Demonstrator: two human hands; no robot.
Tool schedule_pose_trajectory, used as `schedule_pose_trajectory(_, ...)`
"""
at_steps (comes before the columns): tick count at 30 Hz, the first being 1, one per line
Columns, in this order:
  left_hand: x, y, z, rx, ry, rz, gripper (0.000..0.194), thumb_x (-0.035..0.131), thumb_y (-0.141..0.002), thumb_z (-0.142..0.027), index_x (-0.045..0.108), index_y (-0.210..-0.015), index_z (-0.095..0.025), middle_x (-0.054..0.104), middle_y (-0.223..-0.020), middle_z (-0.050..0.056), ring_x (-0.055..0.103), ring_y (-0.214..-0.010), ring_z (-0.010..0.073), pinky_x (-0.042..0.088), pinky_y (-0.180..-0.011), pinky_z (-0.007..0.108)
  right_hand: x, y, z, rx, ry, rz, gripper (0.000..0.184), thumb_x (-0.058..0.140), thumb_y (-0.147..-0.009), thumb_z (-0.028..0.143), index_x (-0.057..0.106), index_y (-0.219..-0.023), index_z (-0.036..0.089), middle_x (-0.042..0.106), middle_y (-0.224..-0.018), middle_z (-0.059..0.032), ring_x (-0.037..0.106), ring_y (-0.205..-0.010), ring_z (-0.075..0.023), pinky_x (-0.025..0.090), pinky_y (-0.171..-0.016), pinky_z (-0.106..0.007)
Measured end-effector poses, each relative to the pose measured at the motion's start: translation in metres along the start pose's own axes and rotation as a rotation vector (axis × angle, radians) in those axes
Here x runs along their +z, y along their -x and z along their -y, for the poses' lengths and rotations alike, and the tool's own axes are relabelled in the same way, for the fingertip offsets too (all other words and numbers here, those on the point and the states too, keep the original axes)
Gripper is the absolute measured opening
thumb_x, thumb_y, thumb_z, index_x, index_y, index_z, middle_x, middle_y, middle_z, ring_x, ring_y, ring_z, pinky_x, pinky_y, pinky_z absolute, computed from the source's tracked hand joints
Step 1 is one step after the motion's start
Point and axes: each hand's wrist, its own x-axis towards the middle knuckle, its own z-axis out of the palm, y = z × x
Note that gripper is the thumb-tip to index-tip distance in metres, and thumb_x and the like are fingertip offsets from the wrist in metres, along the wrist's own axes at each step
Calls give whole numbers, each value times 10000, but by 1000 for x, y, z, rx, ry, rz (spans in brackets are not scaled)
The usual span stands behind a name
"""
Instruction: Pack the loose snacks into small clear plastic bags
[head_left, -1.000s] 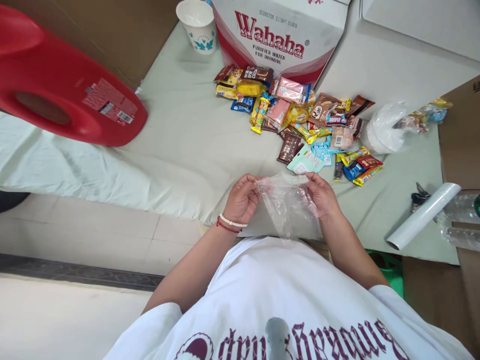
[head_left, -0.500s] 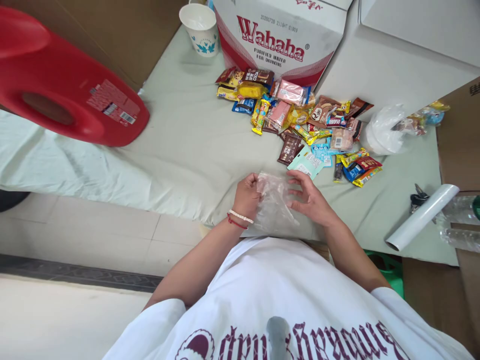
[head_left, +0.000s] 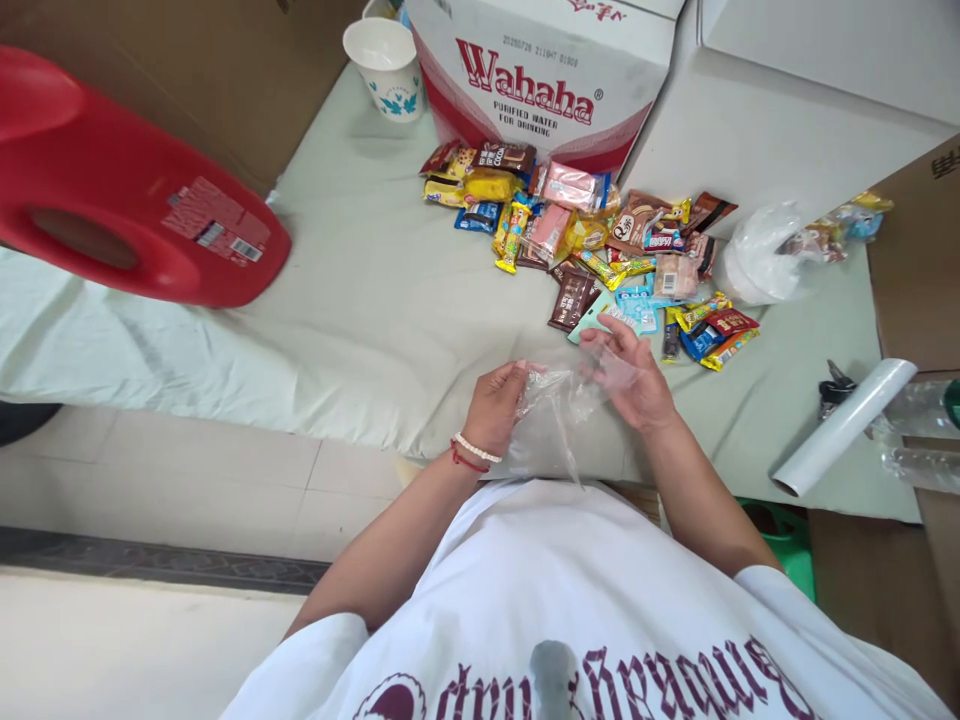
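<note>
My left hand pinches the rim of a thin clear plastic bag close to my body, above the table's front edge. My right hand has its fingers spread at the bag's right side. Clear film lies across some of those fingers, so they look to be within the bag's mouth; the exact contact is hard to see. Just beyond that hand lie a pale green packet and a brown wrapped snack. Behind them spreads a heap of small wrapped snacks.
A large red jug stands at the left. At the back are a paper cup and a Wahaha carton. To the right lie a bundle of white plastic bags, a white roll, keys and clear bottles.
The bag has been spread wider to the right. My right hand has moved right, and film now covers some of its fingers. My left hand keeps its pinch on the rim.
</note>
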Motion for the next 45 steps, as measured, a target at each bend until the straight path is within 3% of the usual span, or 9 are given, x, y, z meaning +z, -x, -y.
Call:
schedule_pose_trajectory(3, 2, -3, 3, -4, -5, -44, 484, 712, -785, -686, 769, -833, -208, 399, -523, -55, 283, -449, 91, 215, -434, 262, 1, 9, 2, 10, 12, 131, 946, 696, -608, 913, 559, -1371, 371, 662, -1332, -86, 664, -1165, -278, 578, -847, -423)
schedule_pose_trajectory(9, -12, -10, -5, 37, -163, 26, 487, 702, -798, -678, 763, -807, -195, 351, -503, -62, 274, -476, 98, 215, -472, 263, -5, -12, -8, 58, 171, -192, 425, 894, -640, 524, 668, -826, 215, 644, -677, 23, 519, -530, -105, 400, -474, -229)
schedule_pose_trajectory(18, -44, -35, -19, 152, -434, 113, 433, 784, -744, -430, 701, -1082, -172, 373, -596, -83, 335, -527, 96, 306, -535, 244, -10, -75, 5, -192, 437, -137, 300, 793, -749, 440, 679, -883, 197, 643, -705, 25, 449, -500, -84, 375, -472, -227)
schedule_pose_trajectory(23, -50, -23, -11, 684, -822, -409, 499, 696, -716, -162, 624, -1210, -163, 588, -1018, 74, 576, -923, 212, 504, -792, 349, -25, -79, 19, -359, 612, -250, 339, 764, -790, 393, 668, -1068, 226, 685, -1081, -35, 638, -830, -158, 552, -721, -300)
schedule_pose_trajectory(25, -50, -7, -8, 891, -895, -381, 344, 623, -792, -124, 651, -1130, -179, 593, -1073, 98, 588, -1000, 224, 520, -842, 365, -31, -59, 22, -392, 585, -347, 313, 735, -826, 429, 653, -1061, 239, 673, -1075, -36, 638, -860, -165, 558, -689, -286)
schedule_pose_trajectory(28, -49, 15, -2, 1019, -924, -87, 218, 538, -867, -74, 674, -968, -211, 620, -1008, 67, 614, -930, 185, 530, -816, 326, -32, -16, 14, -184, 434, -377, 311, 728, -822, 492, 639, -947, 222, 650, -827, -11, 578, -643, -128, 479, -505, -225)
schedule_pose_trajectory(31, -48, 25, 5, 918, -881, 113, 238, 500, -882, -54, 671, -938, -210, 633, -963, 50, 619, -854, 157, 526, -746, 284, -22, 23, -4, 174, 395, -231, 365, 754, -769, 532, 660, -848, 188, 627, -679, -1, 502, -500, -99, 374, -410, -203)
schedule_pose_trajectory(34, -48, 27, 12, 758, -841, 91, 244, 479, -881, -56, 669, -926, -203, 624, -935, 40, 618, -805, 144, 520, -710, 272, -6, 38, -22, 356, 473, -91, 397, 717, -785, 562, 657, -730, 174, 626, -629, -9, 458, -456, -87, 331, -396, -211)
schedule_pose_trajectory(45, -21, 16, 26, 543, -1061, 215, 259, 503, -929, -162, 723, -1060, -196, 672, -993, 77, 639, -852, 196, 514, -757, 330, 18, 19, -37, 256, 446, -79, 307, 729, -726, 475, 646, -729, 180, 563, -578, 41, 381, -471, -79, 264, -461, -234)
